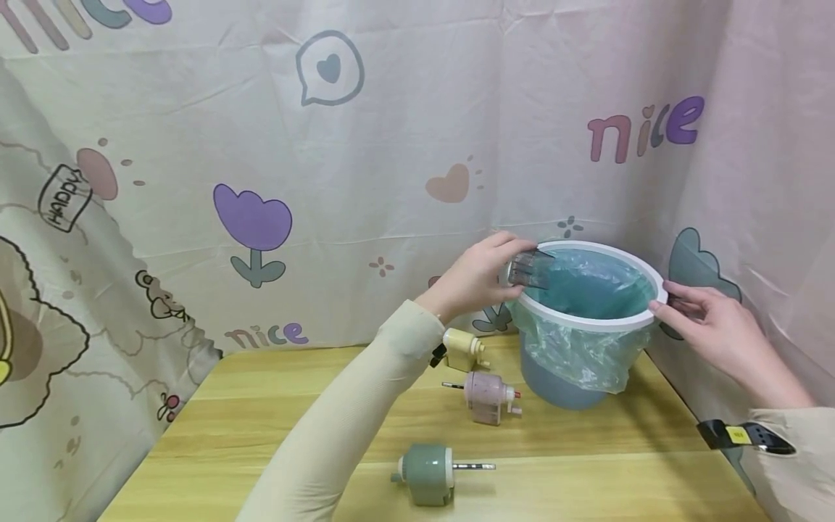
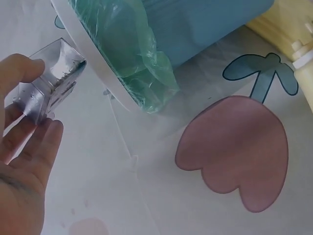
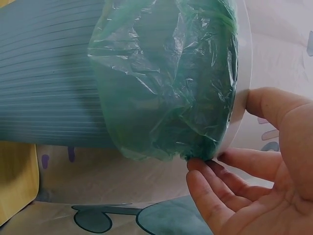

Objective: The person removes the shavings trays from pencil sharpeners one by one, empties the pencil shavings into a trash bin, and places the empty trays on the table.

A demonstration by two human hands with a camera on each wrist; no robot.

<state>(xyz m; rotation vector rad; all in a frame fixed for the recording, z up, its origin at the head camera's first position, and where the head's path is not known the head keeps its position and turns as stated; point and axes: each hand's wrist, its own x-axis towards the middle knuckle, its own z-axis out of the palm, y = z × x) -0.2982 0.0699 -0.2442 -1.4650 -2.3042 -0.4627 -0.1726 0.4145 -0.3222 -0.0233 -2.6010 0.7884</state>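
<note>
My left hand (image 1: 479,272) holds a small clear plastic shavings box (image 2: 56,68) at the left rim of a blue waste bin (image 1: 561,380). In the left wrist view the box is tilted, its end close to the white rim (image 2: 93,58), with dark specks clinging inside. A green plastic bag (image 1: 580,351) lines the bin and hangs over its outside. On the far side of the opening, my right hand (image 1: 717,330) pinches the white rim between thumb and fingers. The bin's floor is hidden.
On the wooden table (image 1: 274,413) stand three crank pencil sharpeners: a yellow one (image 1: 462,348), a pink one (image 1: 485,395) and a green one (image 1: 427,475). Pencils stick out of the pink and green ones. A printed curtain (image 1: 391,145) hangs behind the table and along its sides.
</note>
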